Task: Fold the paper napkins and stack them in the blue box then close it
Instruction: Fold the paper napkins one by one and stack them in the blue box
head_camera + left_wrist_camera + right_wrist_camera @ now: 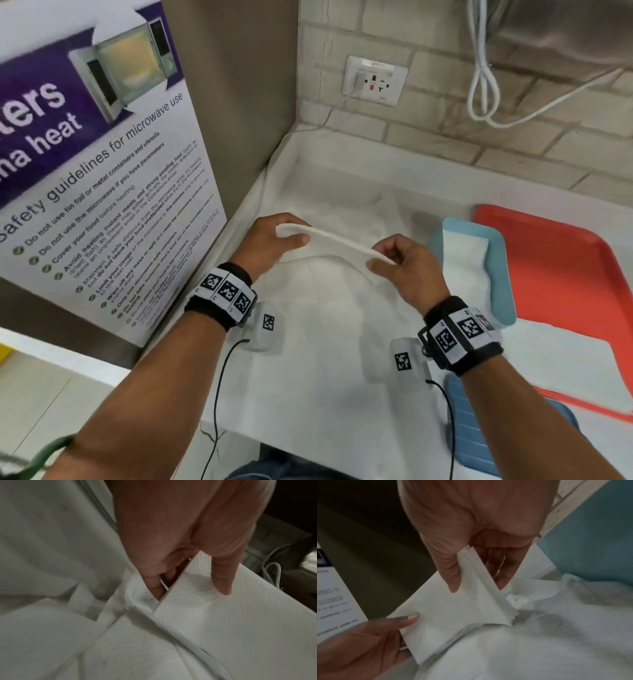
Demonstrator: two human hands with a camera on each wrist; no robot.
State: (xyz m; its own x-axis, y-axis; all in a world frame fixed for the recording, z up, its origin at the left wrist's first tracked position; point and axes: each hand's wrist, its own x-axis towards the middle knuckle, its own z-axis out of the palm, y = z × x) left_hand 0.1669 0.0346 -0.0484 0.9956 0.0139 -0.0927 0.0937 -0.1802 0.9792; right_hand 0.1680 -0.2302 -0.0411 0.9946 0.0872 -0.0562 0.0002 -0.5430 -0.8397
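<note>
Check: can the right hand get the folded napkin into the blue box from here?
Probably yes. The right hand pinches the folded napkin beside the blue box, which lies open with nothing between them. The left hand holds the other end and must release first.

The folded paper napkin [337, 245] is plain white with a fine woven-looking emboss (clearest from the left wrist). The open plastic box [501, 260] is pale blue, its ribbed lid [469, 421] a deeper blue. The flat plastic tray [561, 274] is orange-red. The wall poster [85, 164] is purple and white.
</note>
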